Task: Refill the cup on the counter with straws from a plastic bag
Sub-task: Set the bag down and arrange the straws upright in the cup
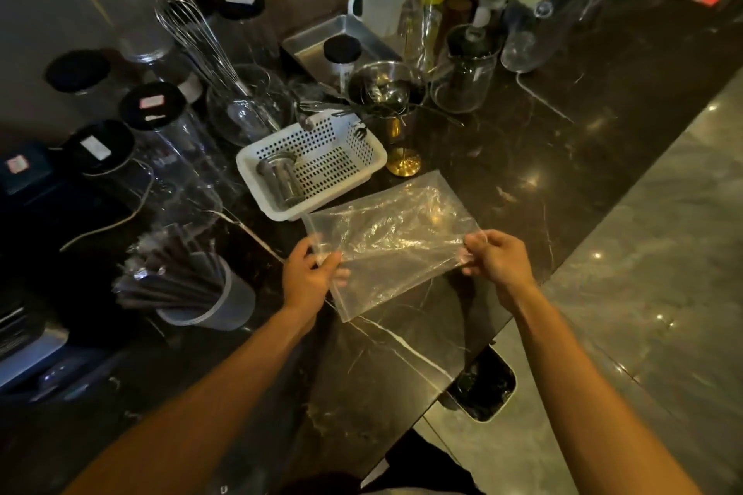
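Observation:
A clear plastic bag [392,237] is stretched flat just above the dark marble counter [563,157], and it looks empty. My left hand [309,277] pinches its left edge. My right hand [498,257] pinches its right edge. To the left, a grey cup [221,303] stands on the counter. It is packed with dark wrapped straws [169,269] that lean out to the left.
A white perforated basket [313,165] with a metal canister sits just behind the bag. Behind it are glass jars with black lids [152,104], a whisk [193,32], a metal tray [321,36], glassware and a gold stand [403,163]. The counter edge runs on the right, with a bin opening [482,386] below.

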Tool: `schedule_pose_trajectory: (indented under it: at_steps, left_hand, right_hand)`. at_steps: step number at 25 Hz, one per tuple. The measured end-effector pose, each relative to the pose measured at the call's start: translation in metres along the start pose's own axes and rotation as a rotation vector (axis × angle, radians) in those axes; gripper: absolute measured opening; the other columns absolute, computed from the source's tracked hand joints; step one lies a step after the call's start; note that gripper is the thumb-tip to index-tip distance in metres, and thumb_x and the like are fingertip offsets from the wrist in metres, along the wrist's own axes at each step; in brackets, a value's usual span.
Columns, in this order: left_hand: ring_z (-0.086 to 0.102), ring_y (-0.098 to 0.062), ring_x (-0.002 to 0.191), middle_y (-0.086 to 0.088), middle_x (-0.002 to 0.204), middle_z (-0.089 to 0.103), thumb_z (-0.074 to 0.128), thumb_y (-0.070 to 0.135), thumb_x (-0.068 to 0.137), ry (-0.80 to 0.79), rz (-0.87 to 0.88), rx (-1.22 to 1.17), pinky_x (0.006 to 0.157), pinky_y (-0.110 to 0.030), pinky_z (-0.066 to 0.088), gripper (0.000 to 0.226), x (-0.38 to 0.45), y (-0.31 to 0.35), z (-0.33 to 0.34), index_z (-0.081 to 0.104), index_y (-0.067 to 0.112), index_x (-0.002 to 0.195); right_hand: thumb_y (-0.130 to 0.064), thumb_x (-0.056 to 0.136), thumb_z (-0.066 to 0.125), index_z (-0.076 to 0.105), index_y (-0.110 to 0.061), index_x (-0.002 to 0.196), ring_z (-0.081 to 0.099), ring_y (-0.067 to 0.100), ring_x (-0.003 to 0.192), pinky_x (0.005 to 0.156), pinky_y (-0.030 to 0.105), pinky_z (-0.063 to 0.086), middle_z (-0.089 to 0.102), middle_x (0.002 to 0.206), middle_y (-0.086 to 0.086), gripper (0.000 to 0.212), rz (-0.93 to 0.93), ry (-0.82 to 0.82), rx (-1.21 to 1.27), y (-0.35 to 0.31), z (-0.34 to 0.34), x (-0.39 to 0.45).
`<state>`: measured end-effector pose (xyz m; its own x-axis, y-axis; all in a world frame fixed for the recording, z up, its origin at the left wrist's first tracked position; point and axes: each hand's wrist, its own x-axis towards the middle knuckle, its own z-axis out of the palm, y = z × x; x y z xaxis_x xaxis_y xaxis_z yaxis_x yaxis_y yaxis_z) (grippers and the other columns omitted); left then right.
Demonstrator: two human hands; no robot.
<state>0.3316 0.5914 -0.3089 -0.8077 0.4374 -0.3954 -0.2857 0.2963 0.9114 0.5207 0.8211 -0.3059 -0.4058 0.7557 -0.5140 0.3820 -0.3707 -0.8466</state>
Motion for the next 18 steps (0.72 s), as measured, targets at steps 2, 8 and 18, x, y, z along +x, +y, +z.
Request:
schedule_pose_trajectory:
  at_steps: [2, 8, 18]
  left_hand:
    - [0.077, -0.015, 0.079, -0.014, 0.108, 0.074, 0.069, 0.003, 0.095, 0.003, -0.054, -0.006, 0.063, -0.024, 0.062, 0.040, 0.005, -0.008, 0.001, 0.056, 0.004, 0.133]
    - [0.075, -0.021, 0.103, -0.005, 0.113, 0.077, 0.073, 0.012, 0.092, -0.044, -0.088, 0.144, 0.091, -0.041, 0.061, 0.039, 0.011, -0.015, -0.004, 0.064, 0.015, 0.130]
    - [0.061, -0.017, 0.120, -0.002, 0.139, 0.057, 0.076, 0.012, 0.092, -0.130, -0.133, 0.094, 0.094, -0.022, 0.050, 0.061, -0.013, 0.004, -0.033, 0.048, 0.009, 0.146]
  right_hand:
    - [-0.007, 0.102, 0.064, 0.068, 0.008, 0.109, 0.067, 0.021, 0.070, 0.051, 0.021, 0.061, 0.068, 0.090, 0.017, 0.017, 0.023, 0.002, -0.048, 0.007, 0.004, 0.008]
    - [-0.018, 0.100, 0.069, 0.069, -0.005, 0.102, 0.074, 0.032, 0.092, 0.077, 0.043, 0.065, 0.075, 0.108, 0.022, 0.014, 0.043, 0.028, -0.284, 0.018, 0.011, 0.027]
    - [-0.040, 0.097, 0.070, 0.051, -0.007, 0.146, 0.055, 0.039, 0.132, 0.108, 0.056, 0.049, 0.054, 0.147, 0.020, 0.062, -0.315, -0.017, -0.929, -0.029, 0.075, 0.002]
